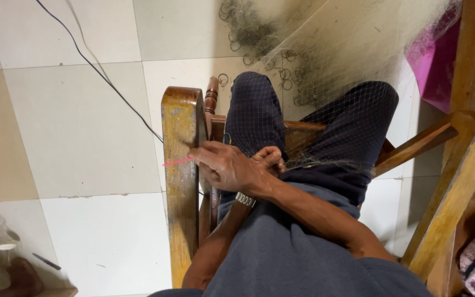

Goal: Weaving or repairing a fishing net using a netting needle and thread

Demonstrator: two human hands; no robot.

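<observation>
From the head view, the right hand (224, 165) crosses over the left hand (269, 158), wrists stacked at the left knee. Right fingers pinch a pink needle (176, 161), long axis near level, tip pointing left over the wooden chair arm (181, 165). Left fingers curl shut on the net (325, 66) draped over both legs

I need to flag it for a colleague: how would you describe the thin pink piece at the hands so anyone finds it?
Start at the wooden chair arm left of the person's lap. The pink sliver juts leftward across it from the right hand, which is crossed over the left hand. It is the only bright pink, straight thing against brown wood.
</observation>
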